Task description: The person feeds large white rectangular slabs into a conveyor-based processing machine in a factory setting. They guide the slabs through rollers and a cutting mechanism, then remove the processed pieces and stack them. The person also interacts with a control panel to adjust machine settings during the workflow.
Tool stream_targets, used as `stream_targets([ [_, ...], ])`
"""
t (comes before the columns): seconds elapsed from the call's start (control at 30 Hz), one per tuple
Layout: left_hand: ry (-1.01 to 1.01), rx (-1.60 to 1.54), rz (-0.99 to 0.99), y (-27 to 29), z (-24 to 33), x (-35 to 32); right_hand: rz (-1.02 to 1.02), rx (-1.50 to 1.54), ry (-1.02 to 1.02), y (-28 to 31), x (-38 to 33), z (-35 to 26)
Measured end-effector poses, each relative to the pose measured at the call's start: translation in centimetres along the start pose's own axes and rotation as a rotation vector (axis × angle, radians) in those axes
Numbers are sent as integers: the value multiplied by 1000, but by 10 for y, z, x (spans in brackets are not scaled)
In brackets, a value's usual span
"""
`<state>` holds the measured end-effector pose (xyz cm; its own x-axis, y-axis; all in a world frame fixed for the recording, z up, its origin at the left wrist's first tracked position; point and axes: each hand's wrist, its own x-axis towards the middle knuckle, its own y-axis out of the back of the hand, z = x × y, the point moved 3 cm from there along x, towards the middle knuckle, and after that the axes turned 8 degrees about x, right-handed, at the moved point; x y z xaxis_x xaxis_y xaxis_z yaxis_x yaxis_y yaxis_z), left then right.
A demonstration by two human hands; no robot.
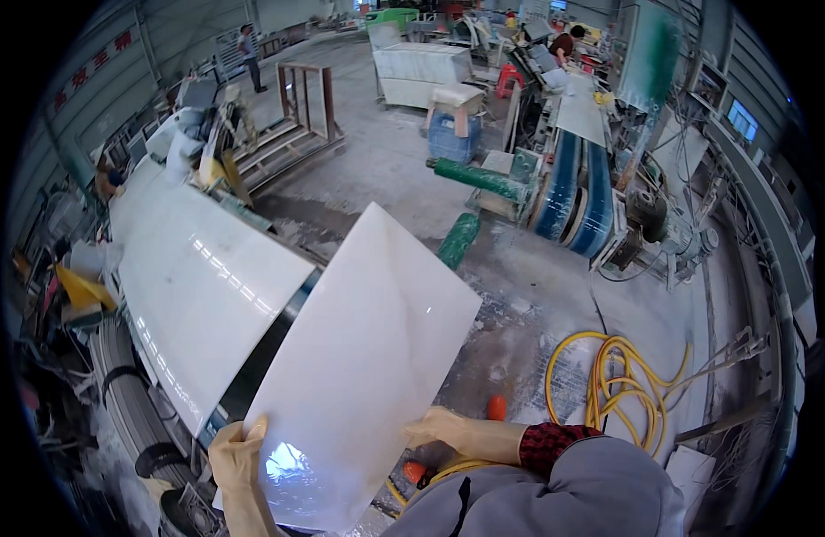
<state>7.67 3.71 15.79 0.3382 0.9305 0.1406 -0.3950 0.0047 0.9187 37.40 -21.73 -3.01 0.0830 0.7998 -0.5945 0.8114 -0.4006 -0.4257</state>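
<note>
A glossy white stone slab [368,340] is tilted in front of me, one corner pointing up and away. My left hand [238,455] grips its left edge near the bottom, the thumb lying over the face. On the right edge, lower down, my right hand [435,428] holds the slab, its fingertips partly behind it. Both hands look covered by pale, thin gloves. A second, longer white slab [207,268] lies to the left on a machine bed with a dark belt [256,362]. The held slab overlaps its near right corner in view.
Yellow hose [600,385] lies coiled on the floor at right. Blue belts [560,192] and green rollers [484,179] belong to a machine ahead. A blue barrel [455,134] and a rusty metal frame [305,107] stand farther off. Other people [250,58] are in the background.
</note>
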Motion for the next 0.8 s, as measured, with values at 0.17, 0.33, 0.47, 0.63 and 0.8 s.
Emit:
stream_targets([
  [0.17, 82, -166, 18, -67, 123, 41, 109, 19, 284, 128, -15, -96],
  [0.33, 41, -306, -41, -143, 289, 68, 281, -11, 632, 264, -55, -214],
  [0.47, 40, -358, -246, -233, 424, 74, 483, 41, 651, 374, -124, -285],
  [0.63, 3, -374, -462, -310, 553, 56, 555, 244, 728, 463, -190, -306],
  [0.8, -122, -217, -608, -361, 619, 56, 674, 284, 760, 530, -196, -268],
])
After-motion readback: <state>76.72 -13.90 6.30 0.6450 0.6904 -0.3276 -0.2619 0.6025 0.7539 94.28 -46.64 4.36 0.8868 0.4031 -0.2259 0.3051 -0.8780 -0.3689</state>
